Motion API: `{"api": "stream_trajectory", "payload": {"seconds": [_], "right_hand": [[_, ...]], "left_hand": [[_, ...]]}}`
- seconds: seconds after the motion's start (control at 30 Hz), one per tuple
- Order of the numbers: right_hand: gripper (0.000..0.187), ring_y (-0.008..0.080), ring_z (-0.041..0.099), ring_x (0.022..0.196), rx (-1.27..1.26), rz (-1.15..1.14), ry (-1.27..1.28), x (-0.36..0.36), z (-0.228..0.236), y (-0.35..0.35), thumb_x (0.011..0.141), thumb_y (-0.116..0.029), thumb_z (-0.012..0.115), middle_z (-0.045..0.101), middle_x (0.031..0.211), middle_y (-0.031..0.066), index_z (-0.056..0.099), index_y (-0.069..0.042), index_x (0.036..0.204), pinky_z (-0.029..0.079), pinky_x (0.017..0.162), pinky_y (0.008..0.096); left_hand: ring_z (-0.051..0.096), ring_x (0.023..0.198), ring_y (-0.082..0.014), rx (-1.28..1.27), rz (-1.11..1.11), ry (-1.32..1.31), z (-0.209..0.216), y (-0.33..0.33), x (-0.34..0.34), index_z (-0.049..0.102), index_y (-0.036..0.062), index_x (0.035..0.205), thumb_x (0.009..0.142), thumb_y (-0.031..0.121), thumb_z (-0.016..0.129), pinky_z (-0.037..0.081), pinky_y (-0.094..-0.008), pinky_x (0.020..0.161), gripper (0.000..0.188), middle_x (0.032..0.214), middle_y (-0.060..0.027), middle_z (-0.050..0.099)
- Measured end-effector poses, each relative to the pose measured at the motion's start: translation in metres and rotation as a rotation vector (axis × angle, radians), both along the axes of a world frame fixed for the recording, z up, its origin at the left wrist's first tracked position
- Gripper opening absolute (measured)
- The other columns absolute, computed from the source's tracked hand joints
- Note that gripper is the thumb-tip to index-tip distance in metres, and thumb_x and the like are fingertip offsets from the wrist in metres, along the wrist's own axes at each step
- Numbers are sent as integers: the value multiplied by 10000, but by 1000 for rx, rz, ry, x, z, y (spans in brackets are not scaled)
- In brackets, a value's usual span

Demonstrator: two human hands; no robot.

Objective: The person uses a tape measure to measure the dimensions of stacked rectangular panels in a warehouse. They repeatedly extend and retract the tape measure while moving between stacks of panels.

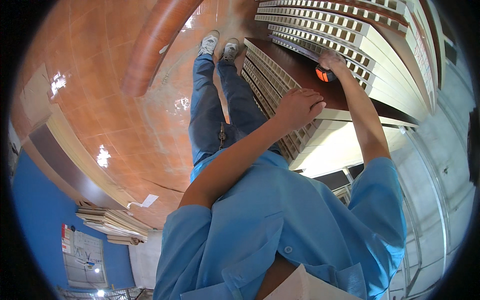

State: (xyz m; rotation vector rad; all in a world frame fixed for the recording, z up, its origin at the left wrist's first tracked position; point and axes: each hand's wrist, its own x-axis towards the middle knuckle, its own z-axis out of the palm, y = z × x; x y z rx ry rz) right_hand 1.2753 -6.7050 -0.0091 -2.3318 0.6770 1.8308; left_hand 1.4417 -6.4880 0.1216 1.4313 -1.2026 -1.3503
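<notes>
My right hand point(332, 61) is closed around an orange and black tape measure point(325, 74), beside the slotted edges of the upright panels point(320, 24). A thin greyish strip runs from near it along those panels; I cannot tell whether it is the tape blade. Below the tape measure lies a dark brown panel face point(285, 62), topping a stack of cream panels with square openings along their edges point(270, 75). My left hand point(300, 107) rests at this top panel, fingers together and slightly bent, with no object visible in it. The undersides of its fingers are hidden.
My feet stand on glossy orange floor tiles point(100, 100) next to the panel stack. A large brown curved piece point(155, 50) lies to the left. Further left are a long dark board point(75, 160) and stacked flat sheets point(112, 222) near a blue wall point(37, 200).
</notes>
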Motion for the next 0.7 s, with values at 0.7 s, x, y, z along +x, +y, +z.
{"api": "stream_trajectory", "payload": {"seconds": [0.7], "right_hand": [[226, 276, 654, 973, -171, -302, 42, -9, 66, 21, 831, -127, 505, 681, 1022, 105, 720, -104, 900, 548, 803, 366]], "left_hand": [[613, 985, -267, -89, 25, -77, -5, -3, -4, 661, 63, 997, 912, 316, 489, 461, -409, 876, 317, 1033, -94, 662]]}}
